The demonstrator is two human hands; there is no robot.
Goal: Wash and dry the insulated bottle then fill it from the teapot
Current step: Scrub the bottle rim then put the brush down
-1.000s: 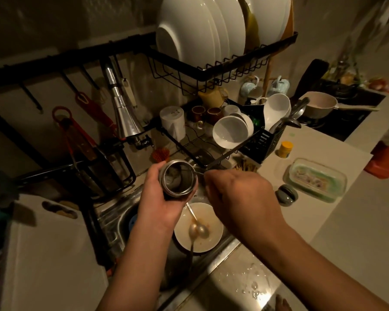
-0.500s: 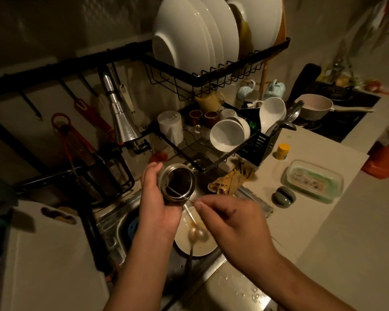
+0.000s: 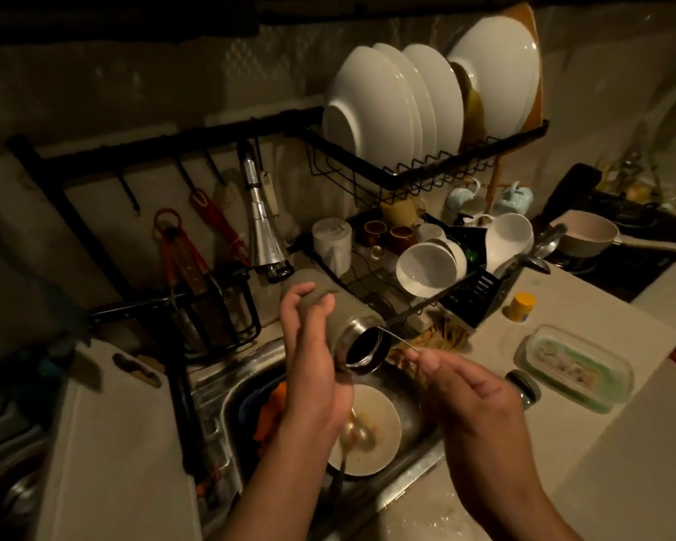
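**Insulated bottle held tilted above a kitchen sink**

At centre frame the bottle is clasped by the left hand, its grip curled round the body, with the open mouth turned toward the lower right. A thin metal wire at the mouth is pinched in the grip of the right hand. Below, a soiled white bowl is seen in the sink.

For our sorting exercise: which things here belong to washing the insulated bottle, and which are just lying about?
In the job: grey insulated bottle with steel mouth, gripped by the left hand over the steel sink; thin metal wire at its mouth, pinched by the right hand.
Lying about: upright white plates; dirty white bowl with metal spoon; small yellow jar; clear lidded plastic container.
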